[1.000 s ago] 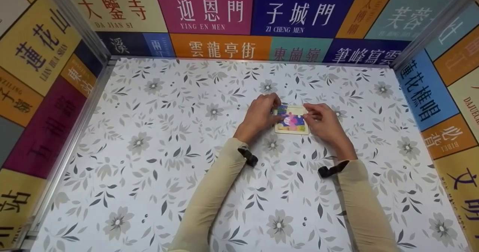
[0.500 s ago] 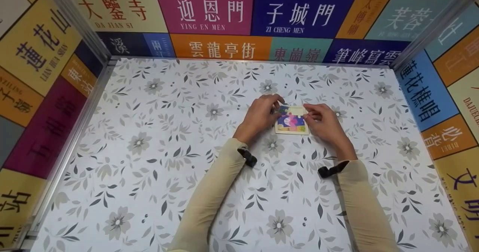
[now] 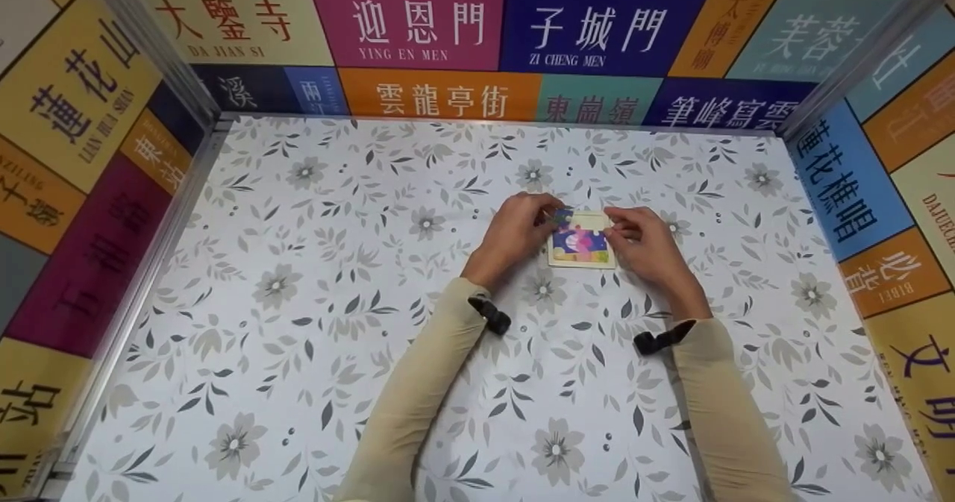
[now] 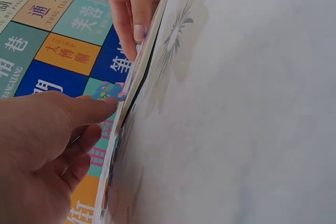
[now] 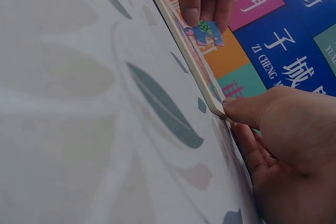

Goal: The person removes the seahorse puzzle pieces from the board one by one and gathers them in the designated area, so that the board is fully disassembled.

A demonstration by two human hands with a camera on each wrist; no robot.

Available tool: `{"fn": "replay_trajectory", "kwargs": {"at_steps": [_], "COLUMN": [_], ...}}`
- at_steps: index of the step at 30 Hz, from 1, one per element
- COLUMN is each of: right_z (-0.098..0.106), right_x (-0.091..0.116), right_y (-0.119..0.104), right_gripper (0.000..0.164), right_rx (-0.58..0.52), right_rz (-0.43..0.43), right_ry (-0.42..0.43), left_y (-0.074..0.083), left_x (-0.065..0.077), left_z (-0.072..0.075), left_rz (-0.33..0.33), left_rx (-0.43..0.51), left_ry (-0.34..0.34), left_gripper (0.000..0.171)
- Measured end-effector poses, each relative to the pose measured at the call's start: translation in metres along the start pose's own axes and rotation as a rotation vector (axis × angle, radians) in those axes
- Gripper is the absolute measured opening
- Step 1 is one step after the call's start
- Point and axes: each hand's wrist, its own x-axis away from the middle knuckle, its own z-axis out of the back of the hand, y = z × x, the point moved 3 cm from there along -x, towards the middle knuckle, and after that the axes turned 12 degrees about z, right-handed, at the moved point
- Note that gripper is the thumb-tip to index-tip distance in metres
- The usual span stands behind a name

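Note:
A small jigsaw puzzle in a cream tray (image 3: 583,266) lies on the tablecloth, its joined pieces showing a pink and purple picture. Pale tray bottom shows at its upper right. My left hand (image 3: 513,235) pinches a puzzle piece (image 5: 209,33), blue with a green figure, between thumb and fingers. The piece is tilted up over the tray's far left corner; whether it touches the tray I cannot tell. At the right edge, my right hand (image 3: 650,247) grips the tray's far corner, the thumb (image 5: 244,108) on top and the other fingers curled below.
A white tablecloth (image 3: 336,383) with grey flowers and leaves covers the table. Printed panels (image 3: 418,21) with Chinese characters wall off the back and both sides. Clear corner posts (image 3: 153,39) stand at the back. Each wrist wears a black camera band (image 3: 492,317).
My left hand has drawn slightly back toward me, its fingers bunching closer round the piece at the tray's far left corner. The right hand and tray stay put.

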Motion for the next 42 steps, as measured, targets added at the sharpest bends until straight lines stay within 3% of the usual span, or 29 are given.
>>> {"fn": "replay_trajectory", "kwargs": {"at_steps": [7, 12, 18, 29, 42], "right_z": [0.001, 0.001, -0.001, -0.002, 0.000], "right_x": [-0.002, -0.003, -0.003, -0.001, 0.000], "right_y": [-0.002, -0.002, -0.002, 0.000, 0.002], "right_gripper": [0.043, 0.043, 0.043, 0.044, 0.043], "right_rx": [0.002, -0.007, -0.016, -0.019, -0.017], "right_rz": [0.001, 0.013, 0.002, -0.013, -0.005], "right_ry": [0.003, 0.009, 0.001, 0.004, 0.009], "left_y": [-0.014, -0.028, -0.049, -0.085, -0.091], "left_x": [0.004, 0.005, 0.011, 0.026, 0.033], "left_z": [0.017, 0.034, 0.052, 0.068, 0.073], "left_rz": [0.005, -0.022, -0.039, 0.033, 0.057], "left_rx": [0.149, 0.195, 0.195, 0.187, 0.154], "left_ry": [0.028, 0.069, 0.083, 0.067, 0.010], "left_gripper": [0.035, 0.034, 0.033, 0.032, 0.031]}}
